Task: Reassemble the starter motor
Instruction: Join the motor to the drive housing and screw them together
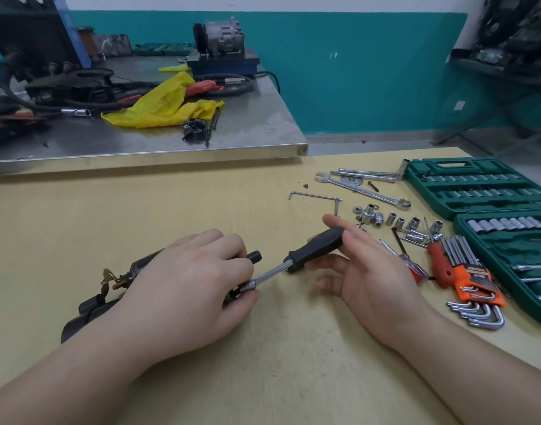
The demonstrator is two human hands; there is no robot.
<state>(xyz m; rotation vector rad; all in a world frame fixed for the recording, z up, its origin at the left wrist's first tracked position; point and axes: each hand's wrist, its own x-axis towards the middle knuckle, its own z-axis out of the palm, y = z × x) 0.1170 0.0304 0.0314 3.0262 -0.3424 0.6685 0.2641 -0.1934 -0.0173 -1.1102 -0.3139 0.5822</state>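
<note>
The starter motor is lying on its side on the wooden table, near the front left, and is clamped down by the left hand, whose fingers are curled over the housing. A nut driver with a black handle is seated by its socket tip at the motor's right end, just under the left fingertips. The handle is only lightly cradled by the right hand: fingers are mostly straight, the handle resting across them, no full wrap seen. Whether a bolt sits inside the socket cannot be told; it is hidden.

Judged step: a through-bolt or nut is being run in at the end cap. For it to go well, the shaft should be kept in line with the fastener, the motor held from rolling, and the handle spun lightly with the fingers before any firm tightening, so cross-threading is avoided.

Containers: an open green socket set case lies at the right edge. Rows of sockets are seated in its upper half; sockets and extension bars are seen in the lower half. Several slots look unfilled. Loose sockets, a combination wrench and an orange hex key holder lie outside it on the table.
</note>
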